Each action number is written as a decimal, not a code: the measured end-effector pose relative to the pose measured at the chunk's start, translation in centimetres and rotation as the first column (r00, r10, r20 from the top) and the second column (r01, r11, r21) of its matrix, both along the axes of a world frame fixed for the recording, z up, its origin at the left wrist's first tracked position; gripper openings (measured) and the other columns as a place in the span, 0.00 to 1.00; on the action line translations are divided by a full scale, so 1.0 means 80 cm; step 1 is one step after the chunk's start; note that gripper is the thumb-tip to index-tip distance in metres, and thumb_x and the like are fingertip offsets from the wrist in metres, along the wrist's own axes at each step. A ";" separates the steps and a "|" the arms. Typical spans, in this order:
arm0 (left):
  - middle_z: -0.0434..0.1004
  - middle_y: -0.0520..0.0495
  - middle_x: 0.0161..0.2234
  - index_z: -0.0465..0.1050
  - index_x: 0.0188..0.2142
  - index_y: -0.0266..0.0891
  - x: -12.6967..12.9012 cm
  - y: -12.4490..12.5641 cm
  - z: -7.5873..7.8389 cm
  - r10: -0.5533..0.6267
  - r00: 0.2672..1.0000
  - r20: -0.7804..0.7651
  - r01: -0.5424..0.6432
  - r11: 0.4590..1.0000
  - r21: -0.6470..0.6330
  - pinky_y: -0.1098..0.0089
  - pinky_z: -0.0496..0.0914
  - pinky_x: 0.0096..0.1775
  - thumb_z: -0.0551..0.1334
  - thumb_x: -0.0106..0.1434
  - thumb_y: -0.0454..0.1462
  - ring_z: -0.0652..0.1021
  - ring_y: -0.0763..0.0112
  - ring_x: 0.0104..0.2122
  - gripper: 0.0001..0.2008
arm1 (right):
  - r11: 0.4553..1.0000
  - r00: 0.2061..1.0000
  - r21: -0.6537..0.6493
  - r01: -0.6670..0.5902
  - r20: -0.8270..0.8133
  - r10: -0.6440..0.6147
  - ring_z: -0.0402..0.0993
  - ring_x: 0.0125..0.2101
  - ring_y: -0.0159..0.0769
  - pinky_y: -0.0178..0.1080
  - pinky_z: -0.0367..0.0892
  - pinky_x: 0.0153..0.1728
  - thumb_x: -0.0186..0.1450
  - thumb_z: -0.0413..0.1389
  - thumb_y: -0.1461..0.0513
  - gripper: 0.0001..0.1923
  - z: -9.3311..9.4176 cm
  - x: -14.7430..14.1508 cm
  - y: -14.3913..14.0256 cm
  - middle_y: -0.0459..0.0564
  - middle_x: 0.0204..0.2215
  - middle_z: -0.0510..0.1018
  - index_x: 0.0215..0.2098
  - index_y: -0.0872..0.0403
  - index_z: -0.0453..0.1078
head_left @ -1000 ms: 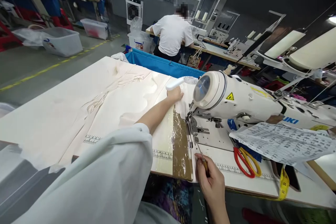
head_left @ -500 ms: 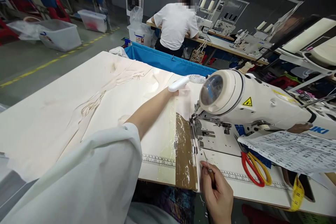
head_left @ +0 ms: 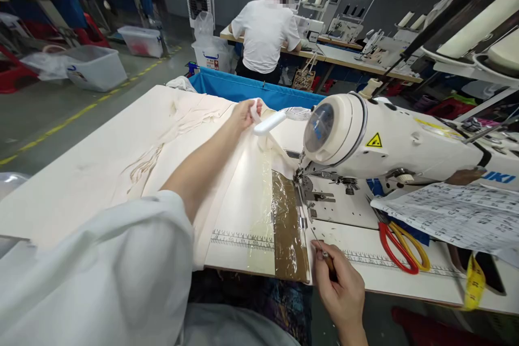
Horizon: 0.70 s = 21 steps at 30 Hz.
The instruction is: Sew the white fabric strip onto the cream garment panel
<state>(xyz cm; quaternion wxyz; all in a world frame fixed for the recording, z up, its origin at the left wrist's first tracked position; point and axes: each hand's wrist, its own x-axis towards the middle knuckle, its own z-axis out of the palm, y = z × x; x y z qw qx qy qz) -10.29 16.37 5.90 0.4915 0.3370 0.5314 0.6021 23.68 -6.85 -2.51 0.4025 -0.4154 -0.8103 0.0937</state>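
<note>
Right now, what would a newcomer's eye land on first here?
The big white industrial sewing machine with its yellow warning triangle, at right on the table. Left of it, the left hand lifts a strip of cream fabric off the table. Near the front edge, the right hand holds a thin wooden-handled awl, beside red-and-yellow-handled scissors.
</note>
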 end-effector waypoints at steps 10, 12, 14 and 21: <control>0.83 0.38 0.38 0.76 0.43 0.28 -0.024 -0.205 0.024 -0.112 0.990 0.081 0.107 0.992 0.065 0.65 0.77 0.45 0.55 0.63 0.31 0.82 0.64 0.39 0.13 | 0.972 0.987 -0.216 -0.097 -0.146 0.066 0.61 0.13 0.29 0.34 0.60 0.16 0.72 0.51 0.60 0.14 0.014 -0.022 -0.019 0.40 0.17 0.70 0.52 0.55 0.72; 0.82 0.40 0.34 0.76 0.40 0.29 -0.006 -0.229 0.018 -0.148 0.988 0.046 0.146 0.988 0.049 0.65 0.77 0.44 0.55 0.62 0.31 0.82 0.65 0.35 0.13 | 0.964 0.963 -0.136 -0.226 -0.182 0.200 0.73 0.22 0.33 0.34 0.68 0.22 0.71 0.50 0.64 0.11 0.029 -0.035 -0.025 0.45 0.25 0.75 0.48 0.54 0.73; 0.81 0.41 0.29 0.78 0.35 0.30 0.013 -0.254 0.010 -0.249 0.968 -0.037 0.250 0.968 0.016 0.63 0.77 0.44 0.55 0.63 0.35 0.81 0.65 0.32 0.13 | 0.958 0.941 -0.044 -0.285 -0.202 0.271 0.77 0.32 0.36 0.34 0.70 0.26 0.69 0.50 0.67 0.10 0.045 -0.044 -0.030 0.50 0.32 0.78 0.41 0.53 0.73; 0.81 0.47 0.48 0.79 0.44 0.44 0.047 -0.389 -0.003 -0.711 0.599 -0.368 0.735 0.671 -0.099 0.59 0.67 0.59 0.59 0.67 0.50 0.76 0.56 0.53 0.17 | 0.935 0.921 -0.114 -0.335 -0.251 0.299 0.72 0.27 0.31 0.34 0.66 0.22 0.68 0.50 0.69 0.17 0.062 -0.084 -0.002 0.54 0.49 0.76 0.51 0.52 0.73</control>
